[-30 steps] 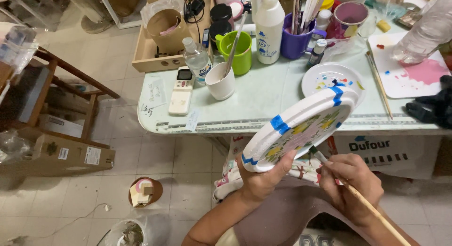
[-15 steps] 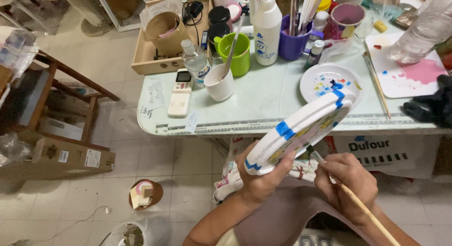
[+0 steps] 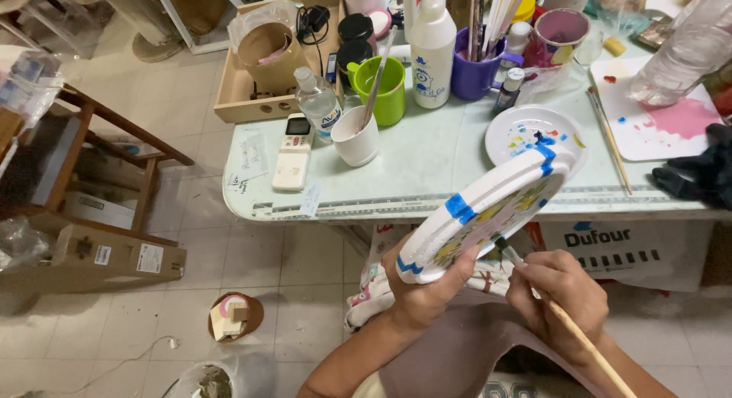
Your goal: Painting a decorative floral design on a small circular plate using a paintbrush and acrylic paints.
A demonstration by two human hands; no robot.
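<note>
Pale tiled floor [image 3: 252,253] under me, w/ a thin cord trailing across it. In front of me a light green table [image 3: 427,169] — rounded corner, measuring strip along its edge. Wooden frame furniture [image 3: 114,139] stands to my left, cardboard box [image 3: 99,257] beside it. Light's even, soft — no hard shadows.

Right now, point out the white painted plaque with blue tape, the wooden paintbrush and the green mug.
White painted plaque with blue tape [image 3: 488,207], head view, white rim.
Wooden paintbrush [image 3: 579,333], head view, handle.
Green mug [image 3: 389,101], head view, outer wall.
</note>
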